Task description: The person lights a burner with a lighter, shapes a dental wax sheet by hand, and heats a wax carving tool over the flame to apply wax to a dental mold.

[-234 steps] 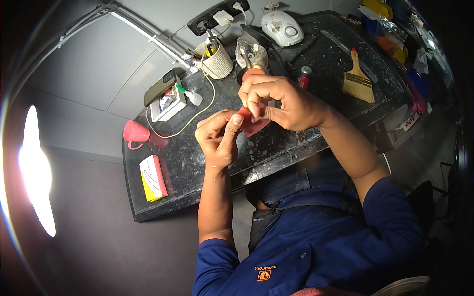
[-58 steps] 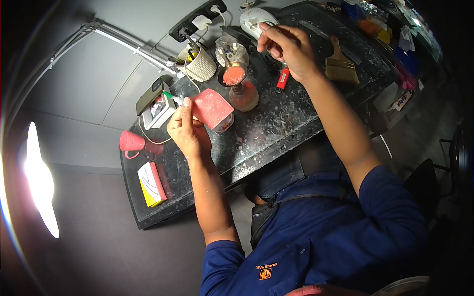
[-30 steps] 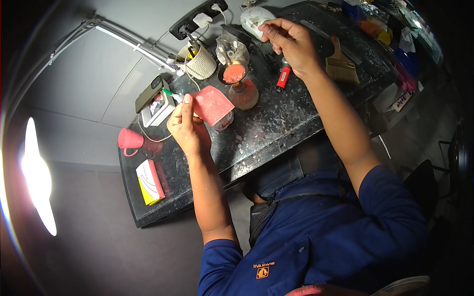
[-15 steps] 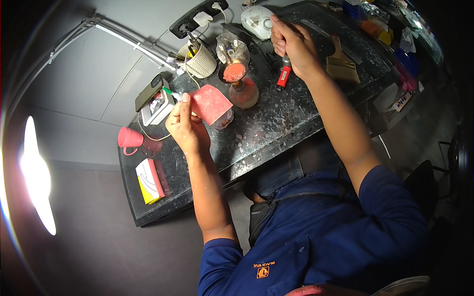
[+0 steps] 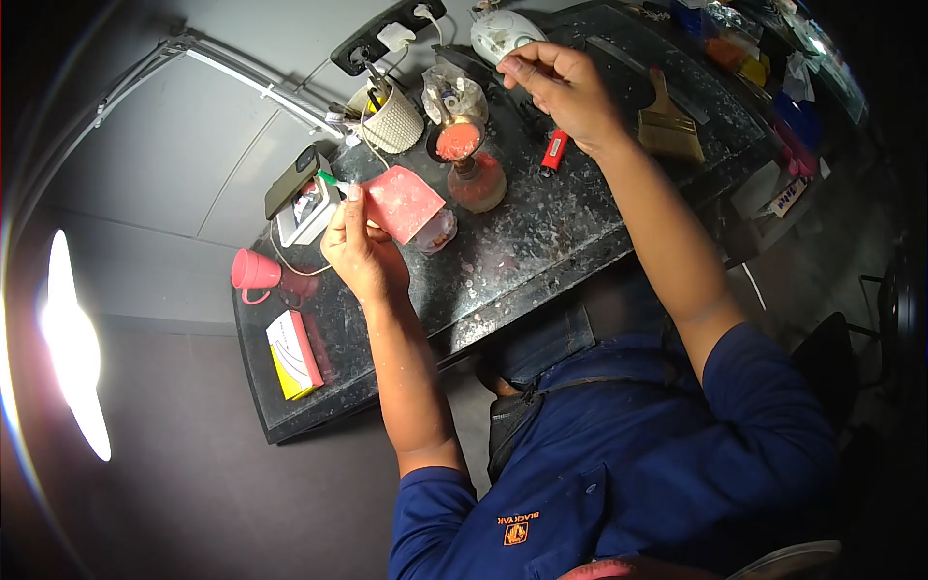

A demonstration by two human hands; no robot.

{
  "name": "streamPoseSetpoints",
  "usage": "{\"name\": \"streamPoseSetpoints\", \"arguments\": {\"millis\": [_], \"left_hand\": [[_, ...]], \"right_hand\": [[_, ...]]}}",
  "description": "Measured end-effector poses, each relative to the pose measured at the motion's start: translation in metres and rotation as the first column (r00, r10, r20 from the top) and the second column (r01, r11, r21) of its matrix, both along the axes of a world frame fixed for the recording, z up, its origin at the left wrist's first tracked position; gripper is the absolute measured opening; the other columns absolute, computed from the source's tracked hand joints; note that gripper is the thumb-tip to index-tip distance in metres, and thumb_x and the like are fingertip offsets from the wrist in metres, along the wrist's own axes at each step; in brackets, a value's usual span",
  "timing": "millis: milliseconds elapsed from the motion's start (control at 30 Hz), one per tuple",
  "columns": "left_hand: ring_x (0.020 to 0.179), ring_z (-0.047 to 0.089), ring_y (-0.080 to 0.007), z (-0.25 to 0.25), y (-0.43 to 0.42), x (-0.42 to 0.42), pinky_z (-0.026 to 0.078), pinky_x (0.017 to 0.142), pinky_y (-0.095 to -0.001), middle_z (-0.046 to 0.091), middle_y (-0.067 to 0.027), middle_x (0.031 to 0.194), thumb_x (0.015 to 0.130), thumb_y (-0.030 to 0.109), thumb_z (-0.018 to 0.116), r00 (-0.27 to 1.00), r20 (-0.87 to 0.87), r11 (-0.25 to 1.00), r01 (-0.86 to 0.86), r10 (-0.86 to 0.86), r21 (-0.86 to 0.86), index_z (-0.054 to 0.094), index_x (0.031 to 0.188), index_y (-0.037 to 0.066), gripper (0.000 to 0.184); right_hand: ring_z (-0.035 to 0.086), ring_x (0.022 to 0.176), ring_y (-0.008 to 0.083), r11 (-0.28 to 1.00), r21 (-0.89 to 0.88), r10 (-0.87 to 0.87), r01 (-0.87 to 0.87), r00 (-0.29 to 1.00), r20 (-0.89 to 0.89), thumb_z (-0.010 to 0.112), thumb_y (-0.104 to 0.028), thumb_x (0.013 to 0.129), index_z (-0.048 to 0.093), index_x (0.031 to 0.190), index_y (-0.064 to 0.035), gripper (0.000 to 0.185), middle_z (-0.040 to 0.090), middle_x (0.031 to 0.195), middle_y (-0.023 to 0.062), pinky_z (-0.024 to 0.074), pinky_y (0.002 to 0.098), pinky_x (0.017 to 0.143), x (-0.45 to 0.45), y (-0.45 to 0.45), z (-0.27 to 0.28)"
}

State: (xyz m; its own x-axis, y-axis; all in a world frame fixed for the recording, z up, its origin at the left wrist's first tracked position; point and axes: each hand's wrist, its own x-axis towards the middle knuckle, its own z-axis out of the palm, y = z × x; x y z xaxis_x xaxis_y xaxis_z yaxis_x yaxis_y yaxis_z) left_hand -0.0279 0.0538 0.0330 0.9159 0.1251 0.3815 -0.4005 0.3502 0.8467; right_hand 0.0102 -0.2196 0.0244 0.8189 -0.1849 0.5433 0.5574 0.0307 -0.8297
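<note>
My left hand pinches a thin square pink wax sheet by its left edge, thumb on top, above the bench. Just beyond it, a small metal pan of pink wax sits over a rounded glass burner. My right hand is raised near the white rounded device, its thumb and forefinger drawn together. Whether anything is between those fingertips is not clear. Below that hand a red lighter lies on the bench. Part of a clear bag or cup shows under the sheet.
The dark, spattered bench holds a woven tool pot, a plastic-wrapped item, a white box, a pink mug and a small carton. A wide brush lies at the right. A power strip is behind.
My right hand has moved left, and its fingers have shifted toward the front of the white device. My left hand has drawn the wax sheet slightly left. The lighter stays in about the same spot.
</note>
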Motion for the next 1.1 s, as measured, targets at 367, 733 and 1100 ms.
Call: {"name": "streamPoseSetpoints", "arguments": {"millis": [367,733,1100], "left_hand": [[0.052,0.048,-0.0048,-0.003,0.002,0.002,0.033,0.048,-0.0205,0.061,0.0003,0.067,0.098,0.016,0.064,1.0,-0.011,1.0,-0.014,0.014,-0.011,0.062,0.074,0.005,0.026],[0.055,0.053,-0.006,0.0,0.002,0.0,0.038,0.05,-0.0209,0.062,-0.0014,0.069,0.098,0.016,0.063,1.0,-0.013,1.0,-0.007,0.007,-0.011,0.062,0.077,0.004,0.025],[0.054,0.05,-0.005,0.002,0.0,-0.001,0.036,0.05,-0.0208,0.06,0.0001,0.068,0.098,0.016,0.063,1.0,-0.012,1.0,-0.002,0.002,-0.023,0.062,0.076,0.005,0.025]], "right_hand": [[0.055,0.071,0.0032,0.999,-0.004,0.042,-0.042,0.999,-0.03,0.073,-0.014,0.092,0.071,0.103,-0.0002,0.018,0.07,0.085,0.0018,0.0424,0.0187,0.064,-0.009,0.0,0.011],[0.053,0.061,0.0028,0.999,-0.049,0.021,-0.024,0.998,-0.055,0.077,-0.02,0.089,0.071,0.094,-0.0012,0.02,0.062,0.07,-0.0037,0.0398,0.0186,0.056,-0.01,0.0,0.009],[0.056,0.087,0.0014,0.996,-0.077,-0.021,0.033,0.989,0.147,0.068,-0.004,0.091,0.065,0.118,-0.004,0.027,0.069,0.103,0.0039,0.0431,0.0192,0.073,0.002,0.0,0.001]]}}
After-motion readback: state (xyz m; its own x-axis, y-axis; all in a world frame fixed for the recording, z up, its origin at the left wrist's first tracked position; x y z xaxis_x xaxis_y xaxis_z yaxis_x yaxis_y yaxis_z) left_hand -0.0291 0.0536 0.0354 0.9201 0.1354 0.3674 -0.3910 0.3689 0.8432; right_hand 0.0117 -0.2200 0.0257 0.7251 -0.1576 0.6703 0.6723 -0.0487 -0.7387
